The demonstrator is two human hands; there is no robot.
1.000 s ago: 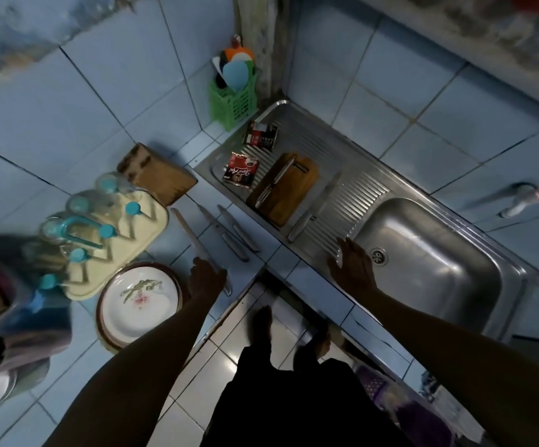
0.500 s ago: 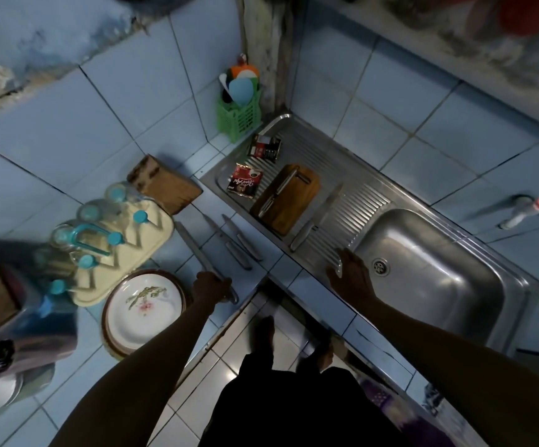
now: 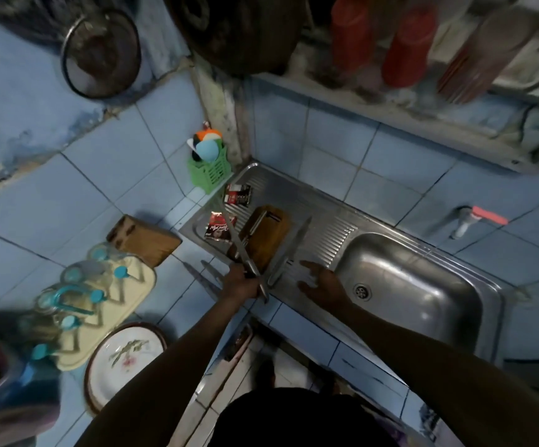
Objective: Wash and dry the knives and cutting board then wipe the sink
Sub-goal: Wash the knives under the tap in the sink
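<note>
My left hand point(image 3: 240, 283) grips the handle of a long knife point(image 3: 234, 235) and holds it lifted over the left edge of the steel drainboard point(image 3: 329, 233). A wooden cutting board point(image 3: 266, 235) lies on the drainboard with a small knife point(image 3: 256, 222) on it. Another long knife point(image 3: 290, 250) lies beside the board. Two more knives point(image 3: 203, 277) rest on the blue tiles left of my hand. My right hand point(image 3: 321, 283) hovers open, fingers spread, over the drainboard's front, next to the sink basin point(image 3: 423, 291).
Two snack packets point(image 3: 219, 227) lie at the drainboard's far left. A green utensil caddy point(image 3: 208, 171) stands in the corner, a knife block point(image 3: 142, 240) on the counter, a cup rack point(image 3: 100, 301) and a plate point(image 3: 122, 359) at left. A tap point(image 3: 474, 217) juts from the right wall.
My left hand has picked a long knife up off the tiles and carried it right, above the drainboard edge. My right hand lifted off the sink's front rim and spread open. The camera tilted up.
</note>
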